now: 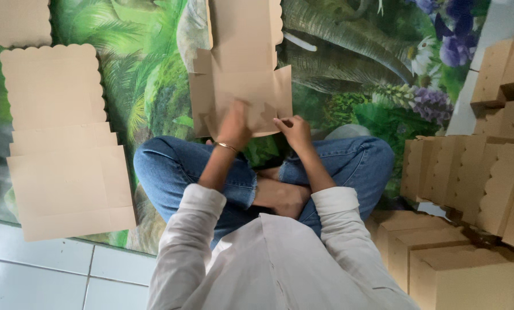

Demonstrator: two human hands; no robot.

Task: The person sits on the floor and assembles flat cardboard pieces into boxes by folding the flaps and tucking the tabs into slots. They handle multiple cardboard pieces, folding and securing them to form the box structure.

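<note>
down below the head camera, a person sits cross-legged in blue jeans [171,172] and a pale long-sleeved top [274,264] on a mat [354,69] printed with green leaves and purple flowers. both hands work at the near edge of a flat, unfolded brown cardboard box blank [242,74] that lies on the mat just beyond the knees, its scalloped flap pointing away. the left hand [234,126], with a thin bangle [226,147] on its wrist, presses down on the blank's near left part, fingers curled over a small flap. the right hand [294,131] pinches the near right edge of the same blank between thumb and fingertips. the two hands sit close together but do not touch, each gripping the card.

to the person's left lies a stack of flat blanks [62,138], scallop-edged, spread over the mat and reaching the white floor tiles [50,270]. to the right stand folded brown boxes [463,270], some upright near the knee, others leaning in a row [469,178] behind them, with more piled at the far right edge [506,69].
</note>
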